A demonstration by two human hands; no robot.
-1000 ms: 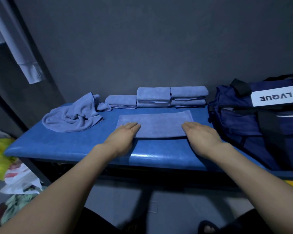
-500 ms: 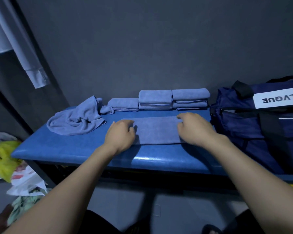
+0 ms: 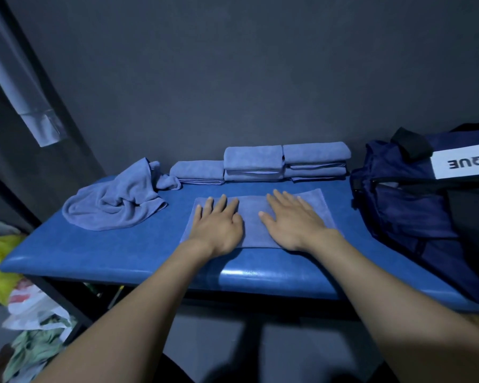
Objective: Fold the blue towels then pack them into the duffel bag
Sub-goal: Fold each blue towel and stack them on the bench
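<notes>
Blue towel, half-folded (image 3: 253,217) — lies flat as a rectangle on the blue padded bench (image 3: 122,252), near its front edge, midway along it. My left hand (image 3: 217,223) rests palm down on the towel's left part, fingers straight and slightly spread, gripping nothing. My right hand (image 3: 291,219) rests palm down on its right part, fingers likewise straight and fanned, gripping nothing. Both hands press the cloth flat; a strip of towel shows between them.

Crumpled blue towel (image 3: 114,205) — unfolded heap on the bench, left of the flat towel and apart from it.

Folded blue towels, against the dark wall: a low single piece (image 3: 197,172) on the left, a taller stack (image 3: 253,163) touching it in the middle, another stack (image 3: 315,160) touching that on the right. All sit behind the flat towel, apart from it.

Navy duffel bag (image 3: 415,214) — stands on the bench's right end, just beside the flat towel's right edge. White label (image 3: 465,163) on its upper side, lettering upside down, partly cut off by the frame. Black strap (image 3: 411,145) at the top.

Plastic bags and yellow cloth (image 3: 0,261) — on the floor, left of the bench.
</notes>
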